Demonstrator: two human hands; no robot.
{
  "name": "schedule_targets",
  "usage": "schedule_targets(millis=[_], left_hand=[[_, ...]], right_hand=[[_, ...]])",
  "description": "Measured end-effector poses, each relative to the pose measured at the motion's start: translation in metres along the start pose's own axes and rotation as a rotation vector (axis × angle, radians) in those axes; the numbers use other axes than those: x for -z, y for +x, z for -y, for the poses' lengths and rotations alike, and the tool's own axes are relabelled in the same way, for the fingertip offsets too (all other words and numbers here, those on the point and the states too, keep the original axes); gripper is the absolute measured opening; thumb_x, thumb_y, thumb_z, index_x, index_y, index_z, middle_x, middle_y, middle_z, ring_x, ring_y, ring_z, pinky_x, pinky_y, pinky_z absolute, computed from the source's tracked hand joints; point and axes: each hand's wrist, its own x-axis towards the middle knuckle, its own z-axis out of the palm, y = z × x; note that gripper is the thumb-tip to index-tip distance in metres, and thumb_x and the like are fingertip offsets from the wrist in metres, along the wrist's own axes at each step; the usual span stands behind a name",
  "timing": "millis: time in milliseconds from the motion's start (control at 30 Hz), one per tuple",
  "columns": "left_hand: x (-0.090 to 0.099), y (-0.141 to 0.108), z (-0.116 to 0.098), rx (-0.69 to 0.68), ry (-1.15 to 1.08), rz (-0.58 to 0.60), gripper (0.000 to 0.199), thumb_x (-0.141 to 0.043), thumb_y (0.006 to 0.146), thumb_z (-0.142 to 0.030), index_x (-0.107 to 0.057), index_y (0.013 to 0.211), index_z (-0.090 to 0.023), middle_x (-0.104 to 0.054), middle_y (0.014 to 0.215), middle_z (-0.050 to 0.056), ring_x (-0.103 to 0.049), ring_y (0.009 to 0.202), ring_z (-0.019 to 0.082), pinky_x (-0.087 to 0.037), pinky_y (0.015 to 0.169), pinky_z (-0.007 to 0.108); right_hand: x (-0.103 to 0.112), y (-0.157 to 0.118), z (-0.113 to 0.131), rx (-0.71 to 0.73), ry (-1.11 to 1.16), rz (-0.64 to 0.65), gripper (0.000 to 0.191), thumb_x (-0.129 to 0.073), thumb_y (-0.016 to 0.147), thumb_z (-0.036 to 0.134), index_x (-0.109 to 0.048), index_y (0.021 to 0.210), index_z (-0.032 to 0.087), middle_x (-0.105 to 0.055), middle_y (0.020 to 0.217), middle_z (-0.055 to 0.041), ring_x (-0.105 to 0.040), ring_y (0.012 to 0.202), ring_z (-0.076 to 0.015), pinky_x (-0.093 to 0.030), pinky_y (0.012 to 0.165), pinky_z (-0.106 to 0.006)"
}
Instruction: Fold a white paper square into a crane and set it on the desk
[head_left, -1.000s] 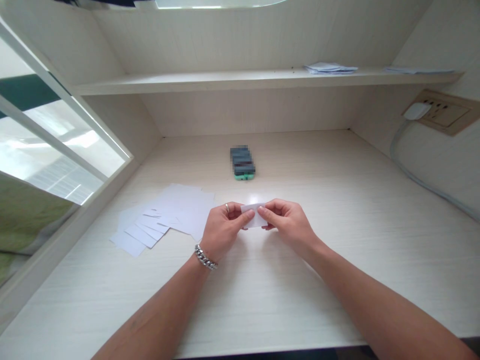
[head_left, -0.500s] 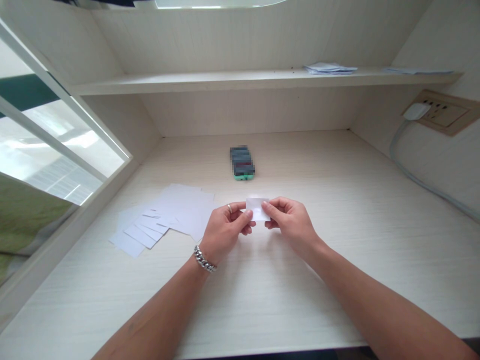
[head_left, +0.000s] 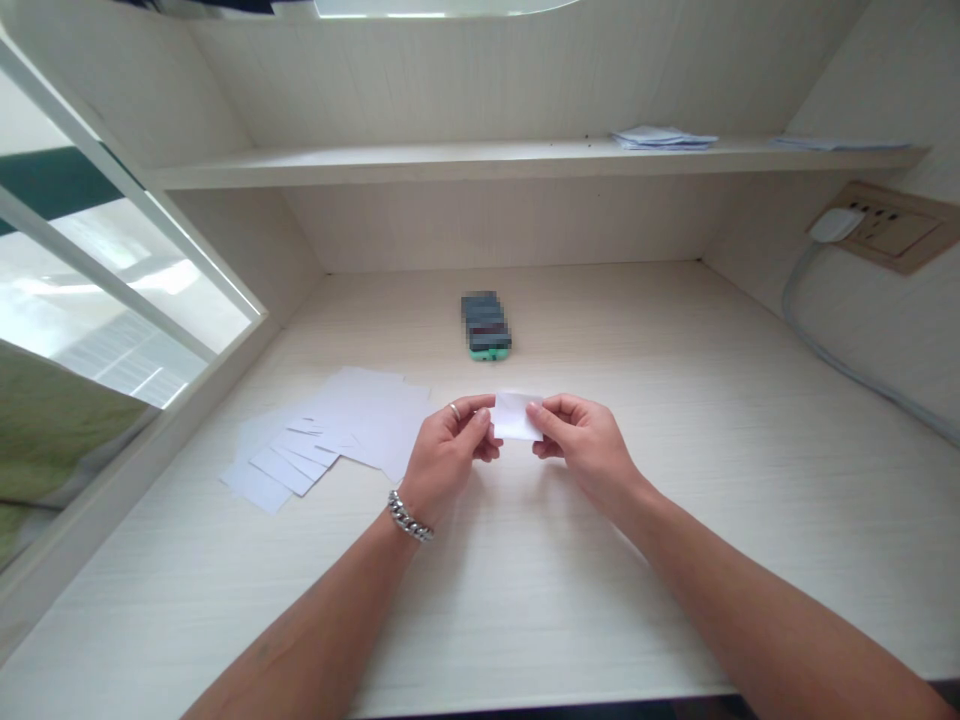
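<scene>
A small white piece of paper [head_left: 513, 416] is held up between my two hands, above the desk. My left hand [head_left: 448, 447], with a ring and a chain bracelet, pinches its left edge between thumb and fingers. On the other side, my right hand [head_left: 585, 437] grips the right edge, its thumb lying over the front. The curled fingers behind the paper are partly hidden. Left of my left hand, several loose white sheets [head_left: 367, 405] and smaller slips [head_left: 283, 463] lie spread and overlapping on the desk.
A phone-like object [head_left: 486, 325] with a green lower edge, blurred out, lies beyond my hands. Folded papers [head_left: 664, 137] rest on the shelf [head_left: 420, 172]. At right, a white plug with a grey cable [head_left: 832, 365] sits in the wall socket [head_left: 892, 228]. A window frame [head_left: 161, 240] borders the left.
My left thumb has shifted slightly left toward the paper's edge, baring more of the paper. My right hand keeps its pinch; the sheets lie as before.
</scene>
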Motion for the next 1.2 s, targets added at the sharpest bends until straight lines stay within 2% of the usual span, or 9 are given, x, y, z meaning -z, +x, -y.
schedule_targets(millis=[100,200,300,400,467,700,800,967,1200], left_hand=[[0.003,0.000,-0.002,-0.117,0.054,0.050,0.040,-0.067,0.077,-0.020,-0.063,0.117,-0.018,-0.071,0.092,0.005,-0.065,0.074,0.014,-0.053,0.067,0.026],[0.004,-0.001,-0.005,-0.216,0.083,0.114,0.025,-0.071,0.073,-0.016,-0.071,0.097,-0.017,-0.067,0.118,0.010,-0.064,0.104,0.021,-0.053,0.082,0.029],[0.005,-0.001,-0.005,-0.174,0.094,0.104,0.012,-0.075,0.072,-0.024,-0.071,0.078,-0.015,-0.072,0.101,0.010,-0.067,0.096,0.021,-0.054,0.081,0.030],[0.005,0.001,-0.004,-0.080,0.095,0.034,0.018,-0.078,0.069,-0.028,-0.069,0.078,-0.015,-0.072,0.073,0.004,-0.067,0.070,0.017,-0.054,0.068,0.028],[0.005,0.002,-0.004,-0.045,0.104,0.013,0.020,-0.079,0.067,-0.029,-0.070,0.078,-0.014,-0.070,0.067,0.003,-0.065,0.064,0.016,-0.053,0.063,0.028],[0.003,0.001,-0.005,0.023,0.068,-0.034,0.029,-0.085,0.059,-0.027,-0.071,0.081,-0.013,-0.067,0.061,0.000,-0.063,0.058,0.014,-0.049,0.055,0.025],[0.002,0.002,-0.004,0.039,0.012,-0.055,0.029,-0.085,0.059,-0.027,-0.068,0.079,-0.013,-0.067,0.061,0.001,-0.062,0.057,0.012,-0.048,0.054,0.023],[0.002,0.001,-0.003,0.045,0.071,0.017,0.025,-0.084,0.060,-0.026,-0.069,0.076,-0.013,-0.070,0.066,0.003,-0.063,0.059,0.013,-0.048,0.055,0.023],[0.002,0.001,-0.001,-0.026,0.007,-0.097,0.026,-0.085,0.059,-0.023,-0.069,0.077,-0.014,-0.073,0.071,0.004,-0.067,0.066,0.016,-0.051,0.060,0.024]], right_hand=[[0.000,-0.001,0.002,-0.089,0.063,0.095,0.033,-0.079,0.066,0.044,-0.068,0.073,0.013,-0.060,0.063,-0.0002,-0.051,0.051,-0.0080,-0.043,0.049,-0.022],[0.001,-0.003,0.006,-0.186,0.093,0.225,0.033,-0.078,0.069,0.042,-0.070,0.084,0.013,-0.059,0.063,-0.0003,-0.049,0.052,-0.0077,-0.040,0.048,-0.021],[0.003,-0.003,0.009,-0.230,0.006,0.241,0.040,-0.076,0.071,0.041,-0.068,0.100,0.016,-0.059,0.060,0.0003,-0.049,0.050,-0.0087,-0.038,0.047,-0.021],[0.007,-0.001,0.011,-0.133,-0.114,0.163,0.036,-0.071,0.075,0.048,-0.069,0.089,0.015,-0.060,0.065,-0.0014,-0.053,0.055,-0.0100,-0.040,0.049,-0.021],[0.009,0.000,0.010,-0.040,-0.144,0.141,0.039,-0.065,0.078,0.054,-0.069,0.083,0.016,-0.060,0.071,-0.0025,-0.057,0.061,-0.0117,-0.044,0.051,-0.022],[0.007,-0.001,0.004,0.147,-0.240,0.161,0.029,-0.071,0.076,0.044,-0.068,0.080,0.015,-0.063,0.065,-0.0003,-0.057,0.058,-0.0125,-0.047,0.056,-0.026],[0.006,-0.001,0.003,0.118,-0.226,0.144,0.028,-0.072,0.076,0.042,-0.066,0.075,0.015,-0.061,0.061,0.0003,-0.056,0.056,-0.0122,-0.048,0.056,-0.027],[0.006,-0.001,0.002,0.070,-0.195,0.204,0.028,-0.074,0.073,0.042,-0.066,0.080,0.016,-0.065,0.072,-0.0016,-0.060,0.064,-0.0138,-0.050,0.055,-0.026],[0.006,-0.001,-0.002,0.082,-0.211,0.187,0.031,-0.074,0.073,0.045,-0.065,0.077,0.015,-0.065,0.070,-0.0026,-0.060,0.060,-0.0137,-0.052,0.055,-0.028]])
